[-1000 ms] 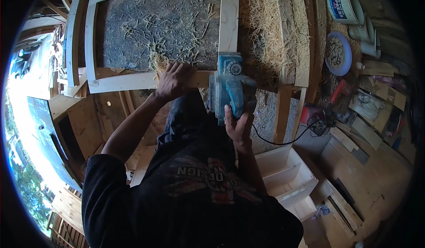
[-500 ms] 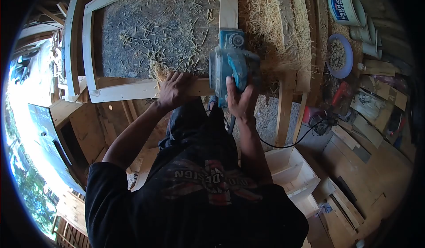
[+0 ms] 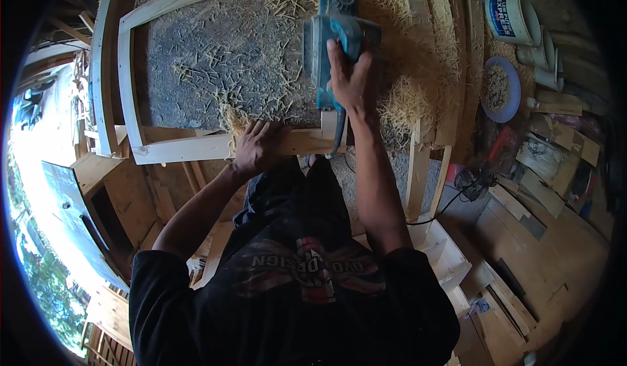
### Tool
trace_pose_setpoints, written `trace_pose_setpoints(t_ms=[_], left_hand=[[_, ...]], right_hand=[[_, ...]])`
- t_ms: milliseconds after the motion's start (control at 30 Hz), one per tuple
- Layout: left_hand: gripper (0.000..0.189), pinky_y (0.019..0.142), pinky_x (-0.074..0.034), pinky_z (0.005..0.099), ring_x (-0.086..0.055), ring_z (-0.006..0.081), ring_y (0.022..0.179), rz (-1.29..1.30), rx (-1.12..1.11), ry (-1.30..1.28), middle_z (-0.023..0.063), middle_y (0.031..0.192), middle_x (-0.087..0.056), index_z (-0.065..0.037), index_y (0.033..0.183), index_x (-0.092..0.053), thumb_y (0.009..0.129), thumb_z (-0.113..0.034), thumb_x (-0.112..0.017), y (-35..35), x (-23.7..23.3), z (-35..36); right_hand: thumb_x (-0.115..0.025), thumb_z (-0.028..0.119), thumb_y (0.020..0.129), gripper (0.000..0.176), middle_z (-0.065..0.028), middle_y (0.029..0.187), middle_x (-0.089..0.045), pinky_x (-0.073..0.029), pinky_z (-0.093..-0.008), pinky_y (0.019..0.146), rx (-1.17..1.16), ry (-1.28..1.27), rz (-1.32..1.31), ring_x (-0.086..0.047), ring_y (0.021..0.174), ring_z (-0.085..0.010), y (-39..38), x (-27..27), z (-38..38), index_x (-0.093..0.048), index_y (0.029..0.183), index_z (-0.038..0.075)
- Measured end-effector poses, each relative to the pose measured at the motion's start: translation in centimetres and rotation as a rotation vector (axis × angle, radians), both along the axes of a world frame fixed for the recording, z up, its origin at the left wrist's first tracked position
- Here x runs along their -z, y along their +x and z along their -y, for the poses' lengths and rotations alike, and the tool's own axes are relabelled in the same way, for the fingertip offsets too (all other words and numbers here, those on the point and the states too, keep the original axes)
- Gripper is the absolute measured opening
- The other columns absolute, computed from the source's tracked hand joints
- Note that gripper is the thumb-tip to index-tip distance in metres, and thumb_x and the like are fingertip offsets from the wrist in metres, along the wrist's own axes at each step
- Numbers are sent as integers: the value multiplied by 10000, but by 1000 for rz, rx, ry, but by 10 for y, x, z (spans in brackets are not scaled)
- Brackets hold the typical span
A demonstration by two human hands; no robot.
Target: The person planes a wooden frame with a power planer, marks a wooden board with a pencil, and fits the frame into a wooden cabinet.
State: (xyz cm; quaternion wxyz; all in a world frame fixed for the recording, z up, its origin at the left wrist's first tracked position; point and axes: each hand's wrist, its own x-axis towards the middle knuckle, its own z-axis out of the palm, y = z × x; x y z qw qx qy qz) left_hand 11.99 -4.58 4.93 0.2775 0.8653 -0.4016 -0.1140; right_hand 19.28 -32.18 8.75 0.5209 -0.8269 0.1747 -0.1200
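Note:
My right hand [image 3: 349, 78] grips the handle of a blue electric planer [image 3: 336, 39], which rides far out along the right-hand upright rail of a pale wooden frame [image 3: 130, 85]. My left hand [image 3: 257, 147] presses flat on the frame's near crosspiece [image 3: 189, 147], fingers spread over the wood. The planer hides most of the rail beneath it. Its black cord [image 3: 450, 199] trails back to the right. Wood shavings [image 3: 405, 72] lie thick beside the planer and across the surface inside the frame.
A white bucket [image 3: 508, 14] and a blue bowl of shavings [image 3: 501, 88] stand at the far right. Boards, offcuts and a red tool [image 3: 499, 140] litter the right side. A pale wooden shelf unit [image 3: 444, 255] sits by my right elbow. More timber pieces stand left.
My right hand has pushed the planer away from me along the rail, from the near crosspiece to the far end. My left hand has stayed pressed on the crosspiece.

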Motion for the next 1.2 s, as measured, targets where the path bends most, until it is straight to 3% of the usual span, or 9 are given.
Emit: trace_pose_setpoints(t_ms=[233, 367, 467, 633, 700, 867, 1000, 1033, 1200], left_hand=[[608, 870, -461, 431, -599, 291, 1002, 16, 0, 16, 78, 1150, -619, -106, 1291, -662, 773, -387, -808, -1, 8, -3], [594, 872, -462, 431, -600, 293, 1010, -4, -7, -4, 79, 1157, -615, -102, 1274, -676, 766, -377, -813, -1, 8, -4], [593, 873, -462, 434, -601, 293, 1019, 10, 0, 0, 78, 1162, -616, -112, 1267, -684, 755, -379, -820, 0, 9, -4], [613, 879, -459, 435, -599, 290, 1033, 20, -12, -24, 70, 1179, -611, -127, 1276, -682, 742, -390, -829, -1, 6, -3], [619, 882, -458, 434, -598, 288, 1035, 15, -19, -32, 67, 1180, -609, -131, 1276, -681, 736, -393, -833, -3, 2, -1], [631, 895, -455, 420, -593, 274, 1036, 14, -22, -23, 51, 1150, -614, -128, 1270, -681, 726, -402, -843, -3, 2, -1], [613, 893, -460, 423, -600, 279, 1033, 35, -29, -43, 57, 1126, -622, -114, 1235, -693, 724, -411, -851, -3, 2, 1], [604, 894, -461, 424, -602, 282, 1035, 43, -32, -54, 60, 1121, -625, -108, 1221, -697, 723, -413, -852, -2, 0, 2], [601, 907, -456, 438, -599, 297, 1041, 59, -40, -43, 69, 1129, -631, -96, 1187, -705, 709, -425, -862, -4, -1, 3]], right_hand=[[-699, 443, 937, 417, -125, 635, -678, -525, -429, 517, 58, 28, 134, -693, 547, -293, 81, 17, 14, -721, 853, 35], [-704, 468, 974, 460, -25, 665, -594, -476, -292, 395, -77, -39, 90, -574, 432, -128, 128, 32, 35, -572, 984, 27], [-460, 822, 913, 1184, -243, 1718, -51, -129, -447, 1288, -4, 113, -273, -58, 1595, -379, 165, 52, 40, -21, 1651, 7], [-415, 857, 900, 1210, -250, 1718, -21, -86, -458, 1290, -32, 105, -327, -17, 1598, -381, 143, 43, 39, -12, 1646, -7], [-661, 491, 961, 486, -97, 612, -681, -530, -397, 502, 24, -78, 145, -679, 510, -244, 109, 39, 30, -713, 776, 45], [-661, 354, 997, 298, -87, 763, -685, -542, -358, 548, -45, 94, 62, -662, 612, -210, -21, -10, -3, -671, 994, 57], [-706, 207, 980, 329, -195, 936, -665, -526, -440, 640, -15, 56, -81, -671, 752, -360, -122, -17, -25, -584, 1197, -9], [-648, 189, 1016, 212, -29, 704, -621, -475, -284, 442, 27, -102, 63, -608, 484, -124, -147, 1, -32, -621, 1143, 21], [-703, 178, 974, 259, -90, 801, -664, -506, -321, 524, -19, -56, 1, -631, 561, -145, -225, -34, -43, -617, 1131, -9]])
